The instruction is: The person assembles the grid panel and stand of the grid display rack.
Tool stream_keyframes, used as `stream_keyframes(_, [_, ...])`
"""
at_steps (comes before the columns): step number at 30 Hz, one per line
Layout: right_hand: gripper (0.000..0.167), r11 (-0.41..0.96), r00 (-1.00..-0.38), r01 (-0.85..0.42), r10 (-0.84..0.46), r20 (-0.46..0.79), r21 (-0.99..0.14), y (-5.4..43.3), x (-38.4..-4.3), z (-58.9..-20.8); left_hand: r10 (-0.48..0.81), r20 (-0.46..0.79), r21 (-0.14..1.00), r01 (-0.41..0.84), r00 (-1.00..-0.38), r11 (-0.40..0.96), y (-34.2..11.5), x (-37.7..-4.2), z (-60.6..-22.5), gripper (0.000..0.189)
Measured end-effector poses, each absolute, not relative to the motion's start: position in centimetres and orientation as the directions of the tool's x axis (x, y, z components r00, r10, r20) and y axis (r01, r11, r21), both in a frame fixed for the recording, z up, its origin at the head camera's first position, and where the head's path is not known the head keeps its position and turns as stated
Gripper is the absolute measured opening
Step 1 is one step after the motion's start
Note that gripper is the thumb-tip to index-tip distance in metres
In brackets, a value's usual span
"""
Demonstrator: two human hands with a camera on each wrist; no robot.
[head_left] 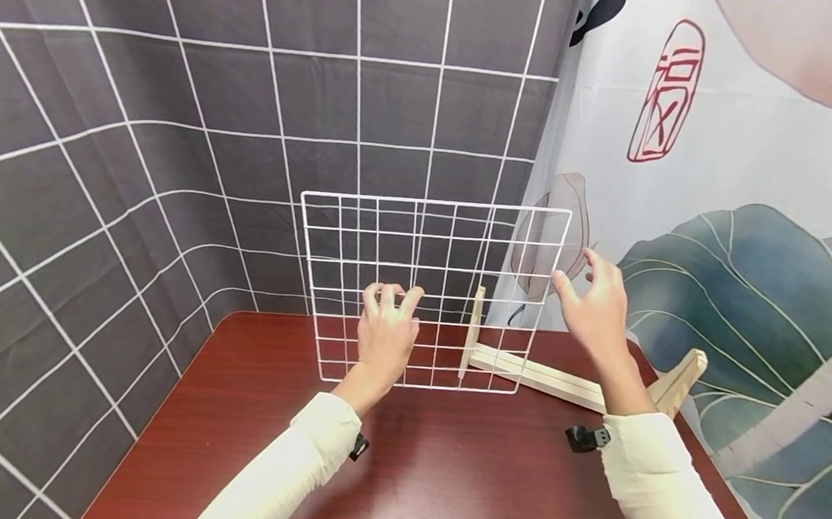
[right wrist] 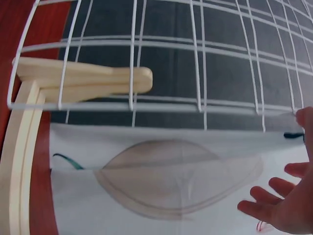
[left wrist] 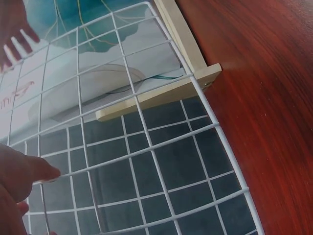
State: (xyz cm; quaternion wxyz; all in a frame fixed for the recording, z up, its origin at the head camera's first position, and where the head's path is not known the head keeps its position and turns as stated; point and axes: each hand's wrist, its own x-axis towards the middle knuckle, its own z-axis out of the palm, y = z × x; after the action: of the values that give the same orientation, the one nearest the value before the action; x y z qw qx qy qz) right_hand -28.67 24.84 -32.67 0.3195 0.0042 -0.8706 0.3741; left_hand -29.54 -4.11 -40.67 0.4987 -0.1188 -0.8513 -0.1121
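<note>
A white wire grid panel [head_left: 430,268] stands nearly upright over the table, its lower edge at or just above the tabletop. My left hand [head_left: 384,338] grips its wires near the lower middle, fingers curled at the mesh; in the left wrist view the thumb [left wrist: 34,169] lies against a wire. At the panel's right side is my right hand [head_left: 596,306], fingers spread, thumb at the side wire; whether it touches cannot be told. Behind the panel's lower right lies a pale wooden stand [head_left: 539,375], a long bar with a foot piece [right wrist: 98,81] at its end.
The dark red table [head_left: 255,434] carries all of this. A grey curtain with white lines [head_left: 200,112] hangs behind and to the left. To the right hangs a white curtain with painted leaves [head_left: 724,259]. The stand's other end piece [head_left: 681,382] is beside my right forearm.
</note>
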Motion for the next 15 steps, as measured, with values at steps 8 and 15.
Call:
stream_keyframes(8, [0.068, 0.763, -0.828, -0.133, 0.266, 0.494, -0.633, 28.8, -27.8, -33.8, 0.088, 0.879, 0.069, 0.309, -0.469, 0.949, -4.2, -29.7, -41.0, 0.053])
stream_keyframes(15, [0.076, 0.757, -0.827, 0.044, 0.394, 0.400, -0.652, 31.6, -26.7, -34.6, 0.082, 0.881, 0.074, 0.307, -0.467, 0.949, -4.5, -29.7, -41.0, 0.052])
